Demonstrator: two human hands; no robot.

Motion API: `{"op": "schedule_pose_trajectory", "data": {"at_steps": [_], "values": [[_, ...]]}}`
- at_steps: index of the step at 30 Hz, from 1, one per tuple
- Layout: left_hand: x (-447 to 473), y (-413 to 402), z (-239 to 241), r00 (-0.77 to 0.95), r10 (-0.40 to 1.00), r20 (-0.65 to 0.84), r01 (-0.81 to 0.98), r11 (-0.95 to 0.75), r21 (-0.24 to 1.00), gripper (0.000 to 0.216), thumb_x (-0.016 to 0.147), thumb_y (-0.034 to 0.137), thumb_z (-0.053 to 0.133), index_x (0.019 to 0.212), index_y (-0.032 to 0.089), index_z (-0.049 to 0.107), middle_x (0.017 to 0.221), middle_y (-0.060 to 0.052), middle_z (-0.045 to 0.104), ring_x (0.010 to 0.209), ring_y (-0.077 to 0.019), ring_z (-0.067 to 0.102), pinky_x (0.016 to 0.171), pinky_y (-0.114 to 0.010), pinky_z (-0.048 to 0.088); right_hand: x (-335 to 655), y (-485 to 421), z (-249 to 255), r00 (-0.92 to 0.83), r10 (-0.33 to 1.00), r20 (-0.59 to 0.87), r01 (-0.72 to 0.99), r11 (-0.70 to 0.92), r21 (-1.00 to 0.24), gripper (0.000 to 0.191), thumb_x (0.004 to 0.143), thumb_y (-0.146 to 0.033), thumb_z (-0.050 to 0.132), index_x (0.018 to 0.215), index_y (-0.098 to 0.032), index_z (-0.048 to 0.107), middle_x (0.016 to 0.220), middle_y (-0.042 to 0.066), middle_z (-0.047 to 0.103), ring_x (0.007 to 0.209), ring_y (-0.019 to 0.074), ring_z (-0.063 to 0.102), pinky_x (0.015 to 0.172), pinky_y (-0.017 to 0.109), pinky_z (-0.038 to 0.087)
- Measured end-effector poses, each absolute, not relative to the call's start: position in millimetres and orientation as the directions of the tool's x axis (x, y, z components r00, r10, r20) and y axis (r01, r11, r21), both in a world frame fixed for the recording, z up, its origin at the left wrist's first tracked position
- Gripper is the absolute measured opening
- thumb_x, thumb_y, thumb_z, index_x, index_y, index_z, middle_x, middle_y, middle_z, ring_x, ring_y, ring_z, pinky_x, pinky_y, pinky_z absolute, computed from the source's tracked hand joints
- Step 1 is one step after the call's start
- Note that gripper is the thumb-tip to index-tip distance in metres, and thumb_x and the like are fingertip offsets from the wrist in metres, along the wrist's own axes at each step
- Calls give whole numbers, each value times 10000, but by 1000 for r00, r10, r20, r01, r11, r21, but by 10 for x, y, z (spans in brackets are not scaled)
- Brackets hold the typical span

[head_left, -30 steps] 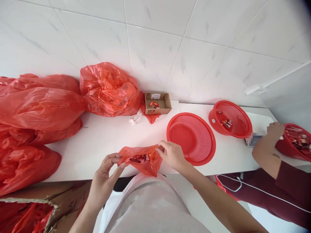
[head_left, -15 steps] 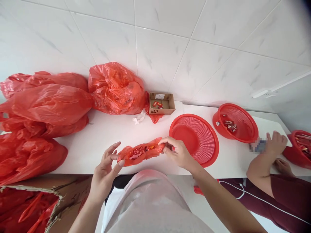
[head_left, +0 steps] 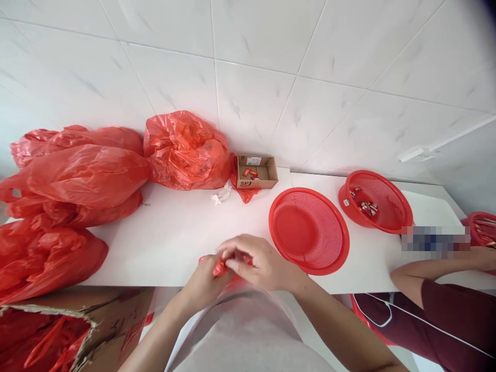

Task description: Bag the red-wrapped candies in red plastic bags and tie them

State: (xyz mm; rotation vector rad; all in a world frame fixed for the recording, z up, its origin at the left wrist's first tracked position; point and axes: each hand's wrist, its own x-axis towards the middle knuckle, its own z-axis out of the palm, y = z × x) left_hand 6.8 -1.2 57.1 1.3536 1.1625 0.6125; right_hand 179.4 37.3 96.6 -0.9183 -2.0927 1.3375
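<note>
Grip: right hand [head_left: 265, 264] curled shut over small red plastic bag [head_left: 220, 268], fingers pinching bunched film. left hand [head_left: 203, 283] closed on same bag from below. Bag just left of empty red basket [head_left: 309, 230], nearer person. Film looks thin, soft, light, probably slippery; contents hidden. Best hold: gathered neck. Far left of basket: stuffed red bags [head_left: 77, 175]. Behind and left of basket: cardboard box [head_left: 257, 171].

Along the white countertop [head_left: 174, 237] we see bulging red plastic bags [head_left: 77, 175] piled at the left. A small open brown cardboard box [head_left: 257, 173] sits by the tiled wall. We also see a round red plastic mesh basket [head_left: 309, 231] and, beyond it, a second red mesh basket [head_left: 391, 206] holding a few small packets.
</note>
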Motion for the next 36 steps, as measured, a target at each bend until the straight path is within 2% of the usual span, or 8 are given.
{"op": "schedule_pose_trajectory", "data": {"at_steps": [3,9,14,17,21,25,31,36], "values": [[42,-2,586,342,876,-341,160,304,939,299,933,425,449,790,204,590,728,7,567,675,-147,505,649,-263,440,1890,388,790,-566,824,29,305,241,-921,343,870,-145,533,1188,-256,597,1133,37,660,956,149,604,834,289,484],[-2,49,547,273,893,-359,20,368,930,351,944,506,426,894,215,616,675,28,549,576,-120,475,563,-240,410,1988,303,746,-516,855,-57,282,107,-953,143,875,-150,531,930,-222,642,919,11,662,793,130,598,753,272,490],[-78,107,591,310,901,-304,248,232,940,280,917,396,502,889,217,715,841,-31,699,740,-180,611,708,-288,483,2012,312,896,-676,737,-9,231,200,-952,41,844,-246,662,849,-229,699,1138,40,629,1074,180,581,973,330,437],[-88,102,573,366,890,-271,386,119,915,190,851,222,533,840,234,723,781,-6,699,686,-165,616,657,-263,483,1938,393,704,-617,786,-17,222,154,-963,198,959,-302,508,960,-242,697,1263,45,595,1171,177,542,1019,345,406],[-26,64,421,322,939,-118,516,-70,854,344,680,-5,407,751,226,653,707,35,655,622,-110,580,604,-207,440,1805,464,285,-550,828,-107,261,50,-964,317,1016,-338,350,1176,-244,607,1036,44,676,948,158,619,858,315,476],[44,32,233,93,992,91,601,-128,789,314,665,-9,404,800,206,589,923,-10,657,714,-109,611,577,-198,440,1770,450,81,-632,739,-233,225,-112,-968,320,1000,-360,378,1251,-262,551,853,-4,660,720,130,605,756,287,478],[-27,-6,76,169,979,112,602,-193,775,334,911,144,448,1178,240,624,1167,-55,668,1064,-175,619,893,-309,514,1877,426,187,-586,786,-196,166,-120,-979,286,961,-429,455,834,-199,567,795,-18,557,731,117,518,687,233,410],[-193,-265,-13,244,970,-19,633,-144,761,385,993,286,386,1335,299,561,1411,-20,558,1300,-217,468,1055,-426,451,2068,621,5,-322,938,-130,426,21,-904,376,960,-484,416,708,-208,450,630,-48,416,586,107,381,572,229,288]]}}
